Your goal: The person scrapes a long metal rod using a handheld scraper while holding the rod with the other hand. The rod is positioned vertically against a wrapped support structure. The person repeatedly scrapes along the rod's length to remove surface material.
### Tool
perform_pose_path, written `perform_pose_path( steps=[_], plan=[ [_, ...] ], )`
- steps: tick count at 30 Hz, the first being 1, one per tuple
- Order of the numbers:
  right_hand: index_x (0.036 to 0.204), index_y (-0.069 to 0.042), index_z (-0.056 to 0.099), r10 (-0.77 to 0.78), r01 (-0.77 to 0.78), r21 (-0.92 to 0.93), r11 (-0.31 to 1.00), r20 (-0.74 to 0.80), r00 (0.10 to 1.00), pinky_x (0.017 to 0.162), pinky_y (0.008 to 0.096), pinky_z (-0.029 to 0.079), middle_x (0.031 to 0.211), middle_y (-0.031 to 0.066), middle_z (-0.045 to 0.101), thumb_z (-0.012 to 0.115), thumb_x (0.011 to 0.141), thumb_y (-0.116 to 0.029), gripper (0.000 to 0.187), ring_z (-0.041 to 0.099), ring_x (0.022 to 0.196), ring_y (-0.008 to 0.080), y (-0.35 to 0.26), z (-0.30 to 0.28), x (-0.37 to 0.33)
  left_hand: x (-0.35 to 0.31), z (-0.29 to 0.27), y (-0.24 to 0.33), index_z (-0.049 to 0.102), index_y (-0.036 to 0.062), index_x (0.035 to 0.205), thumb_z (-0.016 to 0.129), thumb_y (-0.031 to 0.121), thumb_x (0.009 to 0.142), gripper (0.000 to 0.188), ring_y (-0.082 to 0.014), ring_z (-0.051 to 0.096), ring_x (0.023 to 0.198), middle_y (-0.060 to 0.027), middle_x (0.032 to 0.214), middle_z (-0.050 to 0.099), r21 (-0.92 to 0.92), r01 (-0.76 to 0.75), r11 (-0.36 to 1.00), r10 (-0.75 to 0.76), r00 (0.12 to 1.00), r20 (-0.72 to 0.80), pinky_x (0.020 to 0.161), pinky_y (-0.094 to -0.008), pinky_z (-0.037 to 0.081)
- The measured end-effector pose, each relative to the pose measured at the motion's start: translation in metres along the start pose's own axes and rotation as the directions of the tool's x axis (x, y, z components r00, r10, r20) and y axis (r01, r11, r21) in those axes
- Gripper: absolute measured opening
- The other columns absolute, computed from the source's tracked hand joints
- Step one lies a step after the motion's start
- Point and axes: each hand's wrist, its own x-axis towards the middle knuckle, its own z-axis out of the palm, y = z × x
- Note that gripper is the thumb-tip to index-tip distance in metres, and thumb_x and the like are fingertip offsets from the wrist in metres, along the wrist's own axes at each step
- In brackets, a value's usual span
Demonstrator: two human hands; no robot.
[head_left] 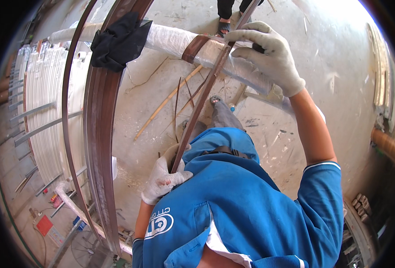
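A long, narrow brown strip [200, 100] slants across in front of my body, running up past the top edge. My left hand [164, 179], in a pale, soiled glove, is closed around its lower end close to my waist. Farther up, my gloved right hand [271, 58] grips the strip between fingers and thumb. Something small and dark [258, 48] shows in the right palm; I cannot make out what it is. To the left stands a stack of long brown profiles [100, 107], with a crumpled black cloth [118, 42] draped over it.
A plastic-wrapped crossbar [170, 39] runs beneath the profiles and strip. Another thin brown strip [65, 89] curves along the left. White profiles [45, 120] lie on a metal rack beyond. A wooden stick [161, 109] and scraps lie on the floor. Another person's foot [224, 27] shows at the top.
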Motion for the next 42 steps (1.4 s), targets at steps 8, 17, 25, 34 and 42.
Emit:
perform_pose_path(
  steps=[8, 17, 25, 34, 42],
  plan=[
    [0.098, -0.004, 0.073, 0.005, -0.005, -0.002, 1.0, 0.107, 0.994, 0.081, 0.0336, 0.056, 0.096, 0.0087, 0.069, 0.076, 0.084, -0.008, 0.015, 0.069, 0.087, 0.0228, -0.027, 0.005, -0.013, -0.003, 0.002, 0.003, 0.054, 0.0, 0.138, 0.073, 0.003, 0.075, 0.066, -0.0038, 0.042, 0.064, 0.0051, 0.074, 0.048, 0.03, 0.024, 0.999, -0.023, 0.999, -0.026, 0.063, -0.0197, 0.037],
    [0.099, -0.004, 0.072, 0.221, -0.256, 0.162, 0.953, 0.204, 0.954, 0.077, 0.0316, 0.054, 0.092, 0.0094, 0.071, 0.079, 0.082, -0.008, 0.019, 0.067, 0.083, 0.0204, -0.046, -0.004, -0.031, -0.003, 0.003, 0.003, 0.056, 0.0022, 0.136, 0.073, 0.005, 0.074, 0.064, -0.0059, 0.045, 0.068, 0.0031, 0.079, 0.051, 0.084, 0.001, 0.996, 0.002, 0.999, -0.039, 0.065, -0.0215, 0.04],
    [0.107, -0.006, 0.076, 0.074, -0.067, 0.113, 0.991, -0.058, 0.996, 0.081, 0.0319, 0.057, 0.101, 0.0088, 0.07, 0.077, 0.085, -0.009, 0.022, 0.071, 0.089, 0.0205, -0.022, 0.019, -0.017, -0.002, 0.005, 0.001, 0.055, 0.0007, 0.137, 0.074, 0.004, 0.074, 0.066, -0.004, 0.043, 0.066, 0.0047, 0.076, 0.049, 0.01, -0.001, 1.0, 0.001, 1.0, -0.024, 0.064, -0.0195, 0.039],
    [0.109, -0.001, 0.068, 0.095, -0.102, 0.107, 0.989, 0.073, 0.993, 0.081, 0.0345, 0.055, 0.101, 0.0124, 0.067, 0.067, 0.092, -0.007, 0.018, 0.069, 0.085, 0.0277, -0.04, 0.021, -0.03, 0.0, 0.004, 0.0, 0.054, 0.0, 0.137, 0.073, 0.003, 0.073, 0.066, -0.0039, 0.041, 0.064, 0.0053, 0.073, 0.047, 0.023, -0.015, 1.0, 0.016, 1.0, -0.027, 0.062, -0.0197, 0.037],
    [0.109, -0.001, 0.069, 0.233, -0.349, 0.369, 0.861, 0.324, 0.917, 0.075, 0.0296, 0.055, 0.089, 0.0008, 0.067, 0.076, 0.09, -0.01, 0.022, 0.065, 0.083, 0.0112, -0.059, -0.003, -0.044, -0.001, 0.007, 0.003, 0.059, 0.0026, 0.132, 0.079, 0.01, 0.069, 0.067, -0.0072, 0.05, 0.066, 0.0019, 0.076, 0.054, 0.036, -0.023, 0.999, 0.025, 0.998, -0.059, 0.062, -0.0217, 0.04]
  ],
)
